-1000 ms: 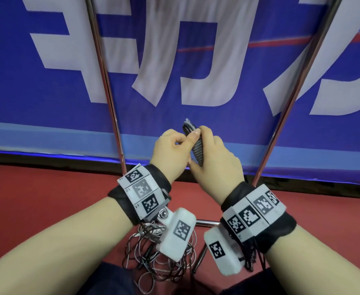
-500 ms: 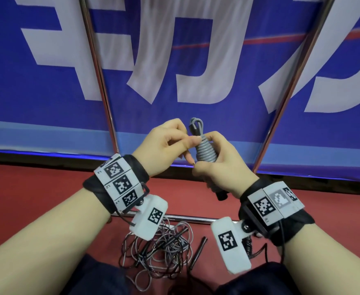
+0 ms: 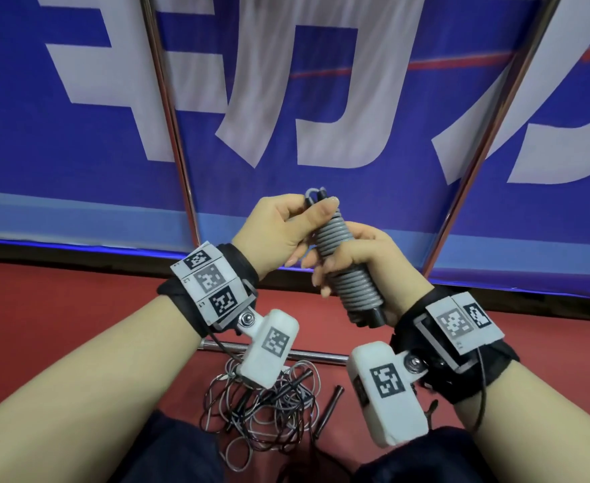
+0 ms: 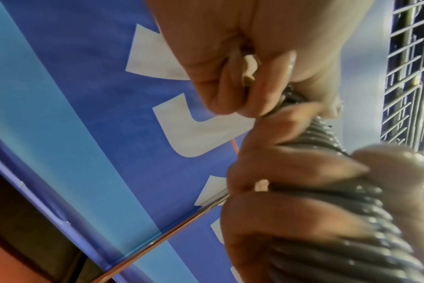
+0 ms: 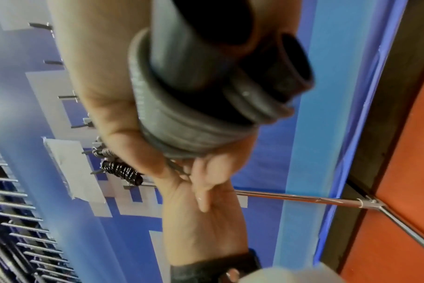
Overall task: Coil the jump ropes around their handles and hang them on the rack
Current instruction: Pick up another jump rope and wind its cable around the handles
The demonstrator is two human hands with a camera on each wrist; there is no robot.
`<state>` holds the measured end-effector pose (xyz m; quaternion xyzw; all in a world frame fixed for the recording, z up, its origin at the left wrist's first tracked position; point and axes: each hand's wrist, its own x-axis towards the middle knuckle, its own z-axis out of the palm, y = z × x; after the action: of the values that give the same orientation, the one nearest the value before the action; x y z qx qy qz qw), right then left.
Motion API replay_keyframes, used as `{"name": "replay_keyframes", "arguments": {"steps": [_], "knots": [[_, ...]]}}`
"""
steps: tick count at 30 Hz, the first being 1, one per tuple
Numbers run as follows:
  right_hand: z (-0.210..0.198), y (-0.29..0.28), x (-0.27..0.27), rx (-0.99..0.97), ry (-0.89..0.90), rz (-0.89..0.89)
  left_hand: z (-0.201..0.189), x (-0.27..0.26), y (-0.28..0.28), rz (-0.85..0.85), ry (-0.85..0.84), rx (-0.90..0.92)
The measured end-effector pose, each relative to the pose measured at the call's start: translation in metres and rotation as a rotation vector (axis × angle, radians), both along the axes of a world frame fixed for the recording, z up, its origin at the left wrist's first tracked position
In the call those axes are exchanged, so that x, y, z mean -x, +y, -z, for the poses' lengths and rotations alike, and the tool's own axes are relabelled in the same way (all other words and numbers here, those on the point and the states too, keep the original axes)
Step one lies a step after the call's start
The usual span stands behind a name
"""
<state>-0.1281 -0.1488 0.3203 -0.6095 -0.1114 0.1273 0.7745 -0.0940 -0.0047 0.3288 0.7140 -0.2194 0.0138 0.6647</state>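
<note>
Against a blue banner point(image 3: 77, 176) and the rack point(image 3: 168, 109) uprights, a grey jump rope point(image 3: 342, 259), coiled tight round its paired handles, is held upright: the right hand point(image 3: 366, 259) clasps the coils to stop them unwinding, while the left hand point(image 3: 276, 228) pinches the top loop, seemingly for hanging. More ropes point(image 3: 262, 409) lie tangled on the floor.
</note>
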Motion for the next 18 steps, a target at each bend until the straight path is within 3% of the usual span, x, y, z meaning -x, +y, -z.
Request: {"name": "replay_keyframes", "arguments": {"steps": [3,6,9,13,18], "knots": [[0.003,0.002,-0.006,0.203,0.048,0.095,0.008,-0.004,0.002,-0.123,-0.017,-0.101],[0.000,0.009,-0.005,0.116,0.119,0.121,0.010,-0.002,-0.003,-0.142,-0.025,-0.122],[-0.004,0.008,-0.007,-0.011,0.142,0.120,0.010,-0.002,-0.008,-0.010,0.021,-0.028],[-0.001,0.001,-0.008,-0.026,0.116,0.084,0.014,-0.002,-0.003,0.230,0.110,0.071],[-0.003,-0.006,-0.006,-0.014,0.081,-0.014,0.007,-0.002,0.004,0.334,0.186,0.118]]}}
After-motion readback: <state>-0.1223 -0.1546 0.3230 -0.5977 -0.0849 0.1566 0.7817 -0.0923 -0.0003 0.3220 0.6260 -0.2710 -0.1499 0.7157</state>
